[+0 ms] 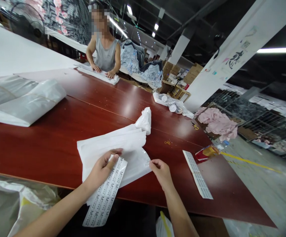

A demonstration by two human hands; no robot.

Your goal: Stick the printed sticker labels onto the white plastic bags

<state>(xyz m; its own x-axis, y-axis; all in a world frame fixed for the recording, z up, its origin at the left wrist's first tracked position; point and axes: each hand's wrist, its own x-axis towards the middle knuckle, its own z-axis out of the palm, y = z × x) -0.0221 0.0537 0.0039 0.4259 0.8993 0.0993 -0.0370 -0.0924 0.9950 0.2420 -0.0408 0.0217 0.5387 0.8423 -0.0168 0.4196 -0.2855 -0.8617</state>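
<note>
My left hand (106, 166) is closed on a sheet of stickers (105, 196), printed with rows of a black "M" and smaller marks. The sheet hangs over the table's near edge. Beneath that hand lies a stack of white translucent plastic bags (95, 144), fanned out on the table. At the right corner of the top bag, my right hand (160, 171) pinches with thumb and forefinger. Small dark print (147, 163) shows beside those fingertips; whether it is on a sticker I cannot tell. A bunched white plastic roll or bundle (144, 121) touches the stack's far end.
Folded plastic bags (29, 102) lie left on the red-brown table (46, 141). Another sticker stack (197, 174), a drink bottle (208, 152), a yellow rubber band (167, 142) and yellow-handled scissors (195, 126) are right. A co-worker (105, 52) handles white material across the table.
</note>
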